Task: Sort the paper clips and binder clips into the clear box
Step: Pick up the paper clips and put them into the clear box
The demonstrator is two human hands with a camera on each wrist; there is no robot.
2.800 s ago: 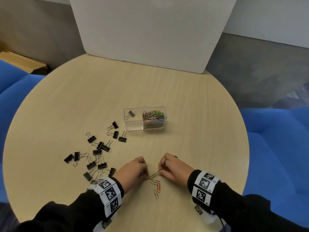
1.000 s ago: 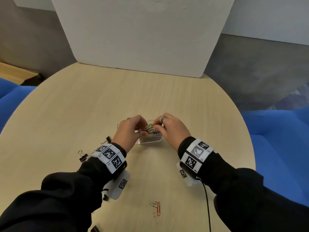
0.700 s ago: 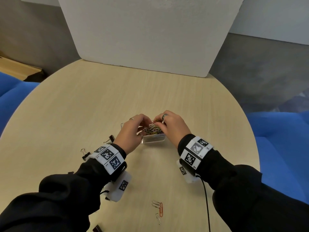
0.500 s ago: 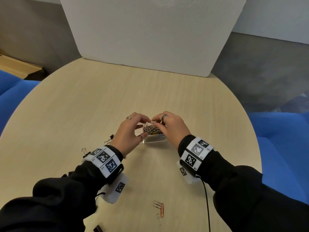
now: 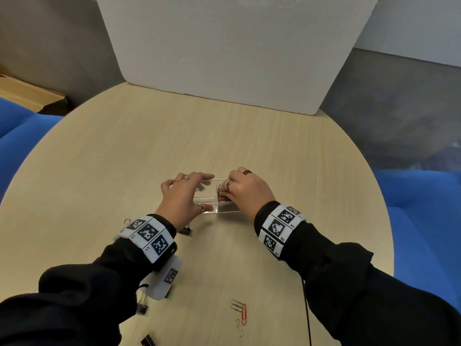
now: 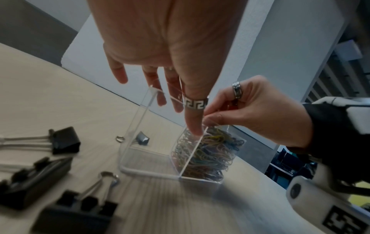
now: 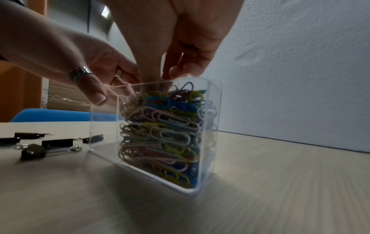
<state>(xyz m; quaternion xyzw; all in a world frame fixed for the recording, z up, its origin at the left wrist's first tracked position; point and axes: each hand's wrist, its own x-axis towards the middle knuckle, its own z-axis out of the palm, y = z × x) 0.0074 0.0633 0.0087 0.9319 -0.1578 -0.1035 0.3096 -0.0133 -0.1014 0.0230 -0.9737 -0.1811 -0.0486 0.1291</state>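
The clear box stands mid-table with a divider. Its right half holds a pile of coloured paper clips; a single black binder clip lies in the left half. My left hand spans the left half with straight fingers, the thumb tip touching the near rim by the divider. My right hand reaches into the right half, thumb and fingertips pinched on paper clips at the top of the pile. A few loose paper clips lie near the front edge.
Black binder clips lie on the table left of the box, with more under my left forearm. A white foam board stands at the table's back. Blue seats flank the round table.
Both hands carried paper clips from the table front to the box. In the last half second my left hand slid left off the paper clip side and opened; the right stays in the pile.
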